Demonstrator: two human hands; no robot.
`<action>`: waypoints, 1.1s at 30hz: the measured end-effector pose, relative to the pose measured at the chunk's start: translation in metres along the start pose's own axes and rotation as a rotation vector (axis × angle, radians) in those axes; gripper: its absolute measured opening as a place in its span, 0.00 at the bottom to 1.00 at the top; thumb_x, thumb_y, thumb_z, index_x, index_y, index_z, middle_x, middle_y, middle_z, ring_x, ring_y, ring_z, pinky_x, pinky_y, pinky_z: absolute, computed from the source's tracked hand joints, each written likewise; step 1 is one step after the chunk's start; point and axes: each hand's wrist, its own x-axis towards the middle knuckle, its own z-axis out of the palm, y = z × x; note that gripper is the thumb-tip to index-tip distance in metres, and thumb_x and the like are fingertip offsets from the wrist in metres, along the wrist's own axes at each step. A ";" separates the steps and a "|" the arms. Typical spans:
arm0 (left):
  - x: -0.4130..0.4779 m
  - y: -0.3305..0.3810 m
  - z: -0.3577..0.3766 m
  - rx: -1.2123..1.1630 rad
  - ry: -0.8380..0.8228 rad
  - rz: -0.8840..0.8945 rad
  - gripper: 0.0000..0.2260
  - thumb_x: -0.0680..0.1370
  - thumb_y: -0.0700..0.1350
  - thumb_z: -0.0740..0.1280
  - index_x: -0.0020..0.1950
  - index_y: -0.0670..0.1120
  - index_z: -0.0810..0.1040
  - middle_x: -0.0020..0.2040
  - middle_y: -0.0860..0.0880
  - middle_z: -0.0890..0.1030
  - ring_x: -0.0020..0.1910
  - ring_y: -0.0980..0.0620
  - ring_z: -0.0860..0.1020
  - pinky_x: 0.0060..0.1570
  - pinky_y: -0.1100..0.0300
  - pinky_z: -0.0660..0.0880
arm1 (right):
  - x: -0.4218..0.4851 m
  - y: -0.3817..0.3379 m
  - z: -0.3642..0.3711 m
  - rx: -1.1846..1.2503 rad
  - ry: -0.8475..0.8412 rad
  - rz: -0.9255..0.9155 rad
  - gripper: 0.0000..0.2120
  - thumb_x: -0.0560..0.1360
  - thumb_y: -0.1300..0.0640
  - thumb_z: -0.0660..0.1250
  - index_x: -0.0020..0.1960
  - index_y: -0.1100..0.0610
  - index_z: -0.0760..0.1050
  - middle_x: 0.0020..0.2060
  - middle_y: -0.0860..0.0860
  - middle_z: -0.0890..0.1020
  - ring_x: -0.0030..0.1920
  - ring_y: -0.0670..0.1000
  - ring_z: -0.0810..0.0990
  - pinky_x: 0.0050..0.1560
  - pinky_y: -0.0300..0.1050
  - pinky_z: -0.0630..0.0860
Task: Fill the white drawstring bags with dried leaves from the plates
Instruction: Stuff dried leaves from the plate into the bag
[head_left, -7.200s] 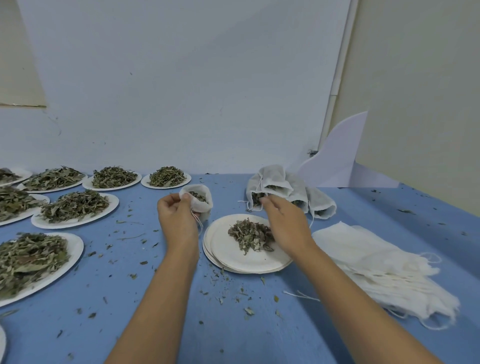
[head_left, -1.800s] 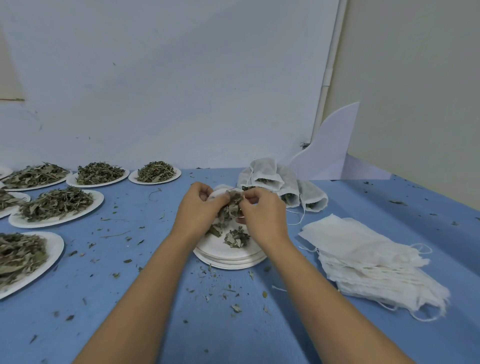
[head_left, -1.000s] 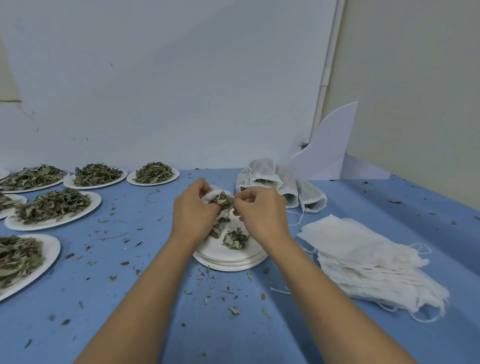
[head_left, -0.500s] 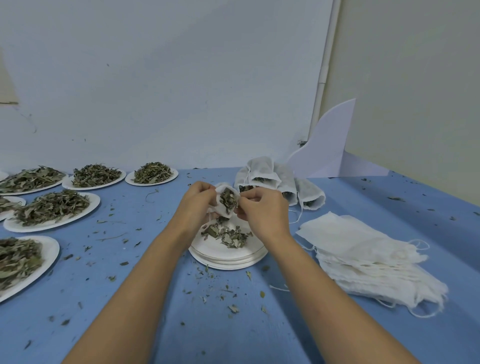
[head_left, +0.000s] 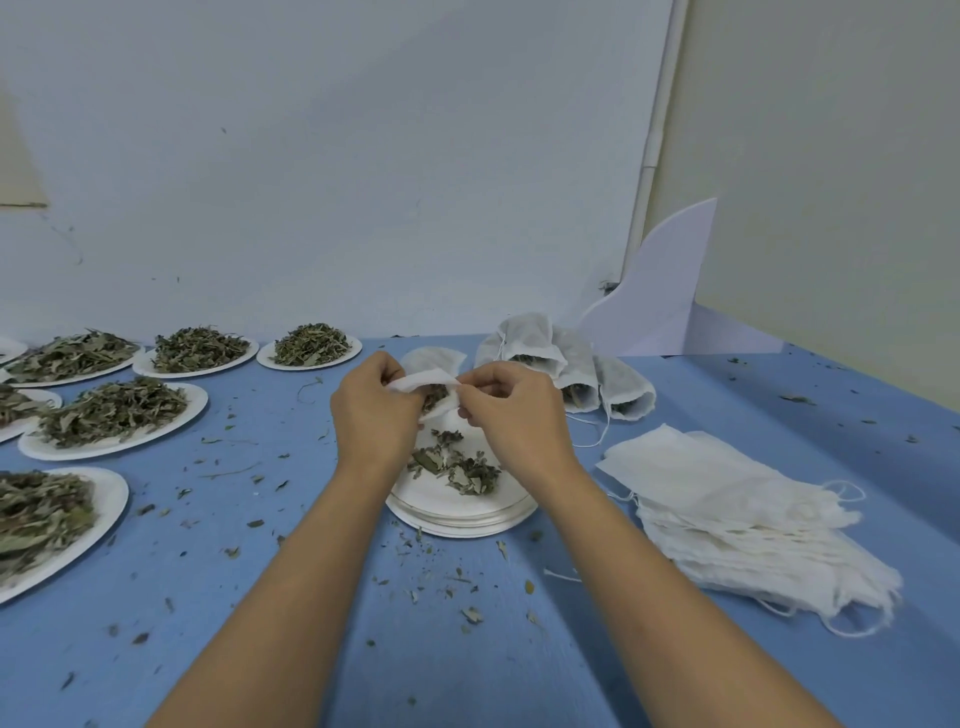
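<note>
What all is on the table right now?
held drawstring bag: one, white, between both hands, above the plate stack
plate stack: one, white, centre, few leaves left
leaf plates: at least six, white with green-brown leaves, left
filled bags: several, white, rear centre
empty bags: one pile, white, right
table: one, blue, leaf scraps scattered
left hand: pinches the bag's mouth
right hand: pinches the bag's mouth

The left hand (head_left: 376, 410) and right hand (head_left: 511, 415) hide much of the drawstring bag (head_left: 426, 380) (fill level unreadable).
</note>
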 end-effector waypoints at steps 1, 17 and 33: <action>0.001 0.000 0.000 -0.021 0.029 -0.023 0.17 0.72 0.39 0.71 0.31 0.47 0.64 0.28 0.51 0.68 0.28 0.53 0.66 0.26 0.65 0.63 | 0.001 0.001 -0.002 -0.030 -0.047 -0.002 0.05 0.72 0.57 0.69 0.47 0.52 0.81 0.39 0.46 0.83 0.41 0.43 0.80 0.41 0.31 0.74; -0.003 -0.010 -0.010 -0.444 0.024 -0.318 0.13 0.72 0.43 0.74 0.52 0.43 0.73 0.42 0.49 0.76 0.35 0.56 0.77 0.30 0.68 0.74 | 0.017 0.022 0.020 -0.728 -0.560 -0.197 0.14 0.76 0.50 0.66 0.61 0.49 0.78 0.55 0.51 0.81 0.51 0.50 0.78 0.46 0.42 0.71; -0.005 -0.013 -0.011 -0.511 -0.039 -0.365 0.07 0.75 0.39 0.70 0.45 0.47 0.72 0.43 0.48 0.76 0.37 0.53 0.79 0.38 0.60 0.77 | 0.014 0.001 -0.035 -0.682 -0.823 0.126 0.30 0.74 0.53 0.65 0.74 0.43 0.61 0.76 0.45 0.57 0.75 0.48 0.56 0.67 0.43 0.56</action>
